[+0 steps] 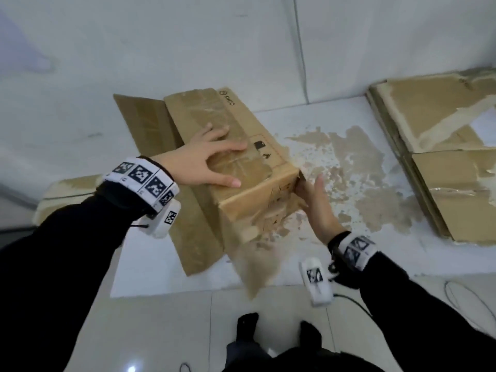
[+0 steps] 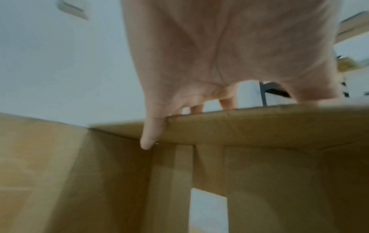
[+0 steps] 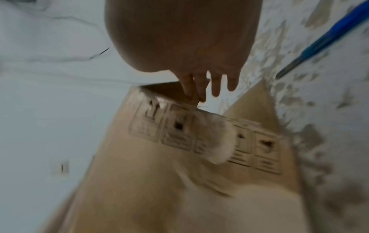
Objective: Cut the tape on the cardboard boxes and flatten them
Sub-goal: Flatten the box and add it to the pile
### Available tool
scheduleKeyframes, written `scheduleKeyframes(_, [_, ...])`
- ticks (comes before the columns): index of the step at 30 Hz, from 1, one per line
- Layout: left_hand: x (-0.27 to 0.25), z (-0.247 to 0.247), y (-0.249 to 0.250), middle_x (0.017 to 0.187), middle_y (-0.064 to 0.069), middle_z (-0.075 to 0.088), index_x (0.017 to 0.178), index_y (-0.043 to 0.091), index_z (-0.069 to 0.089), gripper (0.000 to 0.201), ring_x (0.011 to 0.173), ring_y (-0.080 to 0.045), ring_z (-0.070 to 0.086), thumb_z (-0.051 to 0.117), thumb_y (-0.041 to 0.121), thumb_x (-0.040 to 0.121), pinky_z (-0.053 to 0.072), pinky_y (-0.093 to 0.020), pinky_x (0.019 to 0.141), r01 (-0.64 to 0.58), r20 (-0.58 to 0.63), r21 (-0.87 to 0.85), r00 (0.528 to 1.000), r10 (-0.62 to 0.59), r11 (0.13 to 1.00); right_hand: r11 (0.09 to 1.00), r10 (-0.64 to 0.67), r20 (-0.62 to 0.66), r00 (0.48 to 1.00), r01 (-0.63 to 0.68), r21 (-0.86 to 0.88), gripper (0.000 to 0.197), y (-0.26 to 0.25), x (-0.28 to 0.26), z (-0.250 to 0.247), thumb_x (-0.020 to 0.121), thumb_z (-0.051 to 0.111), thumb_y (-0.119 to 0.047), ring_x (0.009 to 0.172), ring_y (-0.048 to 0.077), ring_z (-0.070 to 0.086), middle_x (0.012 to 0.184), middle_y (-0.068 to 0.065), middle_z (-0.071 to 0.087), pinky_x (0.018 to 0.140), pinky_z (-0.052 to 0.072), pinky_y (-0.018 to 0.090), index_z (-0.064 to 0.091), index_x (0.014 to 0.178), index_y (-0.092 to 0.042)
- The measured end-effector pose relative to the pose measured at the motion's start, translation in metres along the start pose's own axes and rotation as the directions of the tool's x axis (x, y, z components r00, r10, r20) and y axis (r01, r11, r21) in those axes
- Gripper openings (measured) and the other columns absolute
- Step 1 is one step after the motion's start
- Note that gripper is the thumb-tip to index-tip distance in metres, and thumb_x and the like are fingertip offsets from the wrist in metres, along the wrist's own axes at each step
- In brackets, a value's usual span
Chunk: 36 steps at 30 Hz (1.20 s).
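Box (image 1: 241, 146) sits on the white mat (image 1: 150, 275), against the wall (image 1: 161, 49), tilted. Long axis runs from far left, near the wall, to near right, toward the person; the near end is raised and points at the right hand. Printed logo at the far end, row of handling symbols on the near side panel. Clear tape shines along the top face. One flap (image 1: 145, 122) lies open to the left, flat on the mat; another flap (image 1: 257, 267) hangs from the near end, blurred. Left hand (image 1: 204, 159) lies palm down on the top face, fingers straight and spread, pressing, gripping nothing; the left wrist view shows the little finger over the top edge, above the open hollow of the box (image 2: 259, 181). Right hand (image 1: 316, 208) is at the near right corner; in the right wrist view two fingers (image 3: 196, 88) touch the panel's upper edge and the others stand straight and free, so no grip is seen. Thumb is hidden in that view. A blue tool (image 3: 327, 39) lies on the mat to the right, blurred. Flattened cardboard (image 1: 440, 162) lies stacked at the right, well apart from the box. Brown scraps (image 1: 362, 167) stick to the mat between them. More flat cardboard (image 1: 69, 189) shows at far left behind the left sleeve.
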<state>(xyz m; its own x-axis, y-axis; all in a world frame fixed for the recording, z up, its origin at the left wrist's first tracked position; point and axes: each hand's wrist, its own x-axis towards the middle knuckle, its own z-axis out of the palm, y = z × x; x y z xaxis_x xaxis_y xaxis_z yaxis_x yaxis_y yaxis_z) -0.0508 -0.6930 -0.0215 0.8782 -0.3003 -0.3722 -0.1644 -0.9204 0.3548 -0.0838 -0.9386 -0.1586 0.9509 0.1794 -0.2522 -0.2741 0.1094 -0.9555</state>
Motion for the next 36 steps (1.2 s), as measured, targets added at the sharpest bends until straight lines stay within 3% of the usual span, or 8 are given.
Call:
scheduleKeyframes(6, [-0.039,0.007,-0.017,0.161,0.002,0.003,0.142,0.050,0.027,0.089,0.148,-0.019,0.001,0.064,0.064,0.062,0.006,-0.039,0.120,0.124,-0.038,0.015,0.992,-0.124,0.992,0.955,-0.281,0.204,0.938,0.295,-0.043,0.108,-0.060,0.017,0.024,0.067,0.011,-0.091,0.136,0.014,0.038,0.152,-0.002,0.034,0.116,0.024,0.044,0.036,0.145,-0.022])
scheduleKeyframes(9, [-0.059,0.015,-0.002,0.146,-0.001,0.040,0.139,0.040,0.043,0.077,0.133,-0.024,0.040,0.062,0.067,0.069,0.035,-0.038,0.107,0.279,-0.194,0.084,0.946,-0.259,0.957,0.783,-0.403,0.378,0.833,0.528,-0.329,0.049,-0.082,0.029,0.046,0.090,0.034,-0.065,0.137,0.012,0.032,0.151,-0.005,0.031,0.113,0.030,0.046,0.055,0.122,-0.035])
scheduleKeyframes(12, [-0.084,0.022,0.026,0.111,-0.006,0.056,0.117,0.017,0.059,0.035,0.098,-0.028,0.058,0.058,0.039,0.090,0.046,-0.041,0.084,0.485,-0.550,0.177,0.770,-0.323,0.856,0.618,-0.266,0.531,0.804,0.565,-0.546,0.050,-0.086,0.049,0.055,0.088,0.059,-0.046,0.137,0.018,0.030,0.153,0.003,0.024,0.113,0.027,0.043,0.042,0.133,-0.031])
scheduleKeyframes(15, [-0.084,0.034,0.069,0.108,-0.010,0.058,0.112,0.009,0.058,0.023,0.098,-0.027,0.055,0.046,0.018,0.095,0.045,-0.042,0.083,0.294,-0.800,-0.023,0.568,-0.194,0.956,0.669,-0.112,0.579,0.807,0.492,-0.557,0.091,-0.088,0.060,0.057,0.076,0.073,-0.046,0.129,0.021,0.041,0.147,0.004,0.032,0.106,0.040,0.042,0.019,0.145,-0.020])
scheduleKeyframes(20, [0.000,0.065,0.096,0.155,-0.013,0.026,0.146,0.011,0.034,0.051,0.145,-0.025,0.017,0.019,0.035,0.104,0.009,-0.037,0.118,0.388,-0.551,-0.058,0.756,-0.354,0.920,0.755,0.010,0.637,0.771,0.412,-0.510,0.104,-0.085,0.083,0.043,0.073,0.074,-0.035,0.135,0.020,0.034,0.152,0.007,0.024,0.109,0.036,0.034,0.004,0.149,-0.017])
scheduleKeyframes(29, [-0.012,0.075,0.045,0.159,-0.004,0.016,0.145,0.021,0.032,0.079,0.148,-0.022,0.005,0.022,0.073,0.088,0.001,-0.045,0.119,0.535,-0.620,-0.010,0.659,-0.425,0.845,0.657,-0.382,0.489,0.784,0.602,-0.454,0.019,-0.071,0.062,-0.020,0.095,0.052,-0.012,0.105,0.015,0.055,0.111,-0.001,0.055,0.092,0.049,0.033,0.056,0.111,-0.022])
scheduleKeyframes(33, [-0.002,0.078,0.033,0.161,-0.008,0.002,0.152,0.013,0.009,0.094,0.148,-0.026,-0.007,0.042,0.067,0.083,-0.005,-0.051,0.118,0.608,-0.531,0.131,0.710,-0.462,0.783,0.713,-0.165,0.670,0.724,0.557,-0.426,0.013,-0.055,-0.001,-0.019,0.094,0.054,-0.009,0.085,-0.001,0.063,0.096,-0.009,0.062,0.068,0.051,0.014,0.056,0.101,-0.020])
scheduleKeyframes(36, [-0.008,0.095,0.016,0.161,-0.005,-0.004,0.154,0.022,0.006,0.077,0.148,-0.022,-0.010,0.039,0.049,0.090,-0.005,-0.046,0.119,0.526,-0.543,0.172,0.756,-0.366,0.833,0.795,-0.006,0.719,0.695,0.440,-0.418,0.014,-0.056,-0.007,-0.009,0.098,0.047,-0.022,0.089,0.003,0.065,0.105,-0.006,0.063,0.070,0.055,0.021,0.056,0.108,-0.022])
